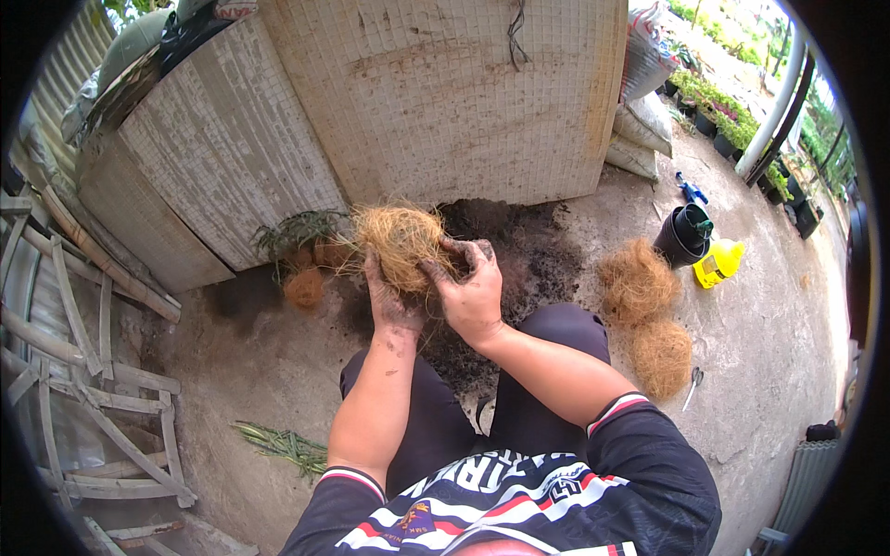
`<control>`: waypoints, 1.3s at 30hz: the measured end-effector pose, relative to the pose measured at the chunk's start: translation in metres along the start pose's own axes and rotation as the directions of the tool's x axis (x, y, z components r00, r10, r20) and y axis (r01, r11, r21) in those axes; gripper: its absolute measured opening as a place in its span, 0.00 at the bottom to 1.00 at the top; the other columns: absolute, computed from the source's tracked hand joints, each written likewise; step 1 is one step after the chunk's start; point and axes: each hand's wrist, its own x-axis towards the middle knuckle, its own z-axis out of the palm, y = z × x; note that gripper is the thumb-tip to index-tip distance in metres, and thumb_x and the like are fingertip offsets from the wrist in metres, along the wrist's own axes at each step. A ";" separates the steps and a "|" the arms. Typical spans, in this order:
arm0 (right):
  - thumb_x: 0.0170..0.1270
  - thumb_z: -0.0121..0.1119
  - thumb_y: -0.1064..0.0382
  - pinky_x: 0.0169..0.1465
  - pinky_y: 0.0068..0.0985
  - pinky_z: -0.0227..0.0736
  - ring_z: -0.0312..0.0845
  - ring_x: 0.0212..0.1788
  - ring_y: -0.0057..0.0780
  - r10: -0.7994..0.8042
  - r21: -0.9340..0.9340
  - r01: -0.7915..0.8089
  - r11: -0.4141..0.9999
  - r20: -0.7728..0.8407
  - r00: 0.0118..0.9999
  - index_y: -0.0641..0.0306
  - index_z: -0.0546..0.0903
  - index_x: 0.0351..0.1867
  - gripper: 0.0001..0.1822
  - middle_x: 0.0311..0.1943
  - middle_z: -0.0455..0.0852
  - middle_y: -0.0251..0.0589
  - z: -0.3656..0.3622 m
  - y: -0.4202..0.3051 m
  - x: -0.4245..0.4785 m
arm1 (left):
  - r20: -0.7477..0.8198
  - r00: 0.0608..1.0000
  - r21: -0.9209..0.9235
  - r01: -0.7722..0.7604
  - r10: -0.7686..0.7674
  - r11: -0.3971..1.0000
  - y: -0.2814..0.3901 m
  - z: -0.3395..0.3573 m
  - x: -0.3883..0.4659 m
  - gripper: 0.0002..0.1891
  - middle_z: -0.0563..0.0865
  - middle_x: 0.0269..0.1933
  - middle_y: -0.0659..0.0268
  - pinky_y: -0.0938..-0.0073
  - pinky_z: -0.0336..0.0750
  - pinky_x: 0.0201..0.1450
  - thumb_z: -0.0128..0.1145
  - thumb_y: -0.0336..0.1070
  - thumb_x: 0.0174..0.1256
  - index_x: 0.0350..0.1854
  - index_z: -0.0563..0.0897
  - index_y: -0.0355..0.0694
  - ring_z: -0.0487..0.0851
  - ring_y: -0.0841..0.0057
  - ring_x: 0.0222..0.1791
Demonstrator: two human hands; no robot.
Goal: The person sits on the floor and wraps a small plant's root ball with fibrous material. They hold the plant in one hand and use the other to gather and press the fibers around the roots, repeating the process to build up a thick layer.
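Both my hands hold a loose bundle of tan coconut fibre (402, 244) in front of me, above the ground. My left hand (395, 299) cups its lower left side, and my right hand (467, 281) grips its right side with bent fingers. Dark soil stains both hands. Beneath and beyond them, dark potting soil (549, 250) is spread over the concrete floor. Left of the bundle, a leafy green plant (306, 233) sits by brown fibre-covered balls, one of them a small round ball (304, 288). Whether anything lies inside the held fibre is hidden.
At right lie two coconut-fibre clumps (640, 281) (662, 358), scissors (694, 386), stacked black pots (683, 236), a yellow bottle (719, 264) and a blue spray head (692, 187). Cut green leaves (285, 445) lie lower left. Tiled panels (459, 104) stand ahead; a wooden frame (90, 389) is at left.
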 end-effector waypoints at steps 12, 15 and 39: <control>0.48 0.68 0.69 0.41 0.22 0.70 0.74 0.36 0.26 0.007 0.100 -0.001 0.995 -0.052 0.999 0.71 0.79 0.37 0.14 0.33 0.76 0.40 -0.002 0.009 0.001 | 0.225 0.974 0.256 -0.030 -0.029 0.966 0.007 -0.021 -0.004 0.38 0.72 0.57 0.61 0.63 0.68 0.60 0.64 0.54 0.51 0.61 0.64 0.41 0.71 0.66 0.56; 0.48 0.68 0.68 0.41 0.22 0.70 0.75 0.35 0.26 0.016 0.140 -0.008 0.990 -0.052 0.999 0.71 0.79 0.36 0.14 0.33 0.76 0.40 -0.002 0.014 -0.002 | 0.182 0.983 0.350 -0.085 0.021 0.933 0.004 -0.013 -0.007 0.35 0.73 0.55 0.61 0.64 0.69 0.59 0.65 0.47 0.52 0.60 0.64 0.40 0.72 0.67 0.55; 0.60 0.59 0.61 0.43 0.22 0.72 0.75 0.40 0.21 0.380 0.437 -0.525 0.730 0.380 0.844 0.72 0.75 0.47 0.18 0.39 0.81 0.41 -0.010 0.007 0.007 | 0.054 0.984 0.318 -0.177 0.168 0.931 0.015 -0.018 0.008 0.29 0.76 0.50 0.64 0.65 0.73 0.55 0.64 0.29 0.51 0.57 0.68 0.39 0.76 0.69 0.51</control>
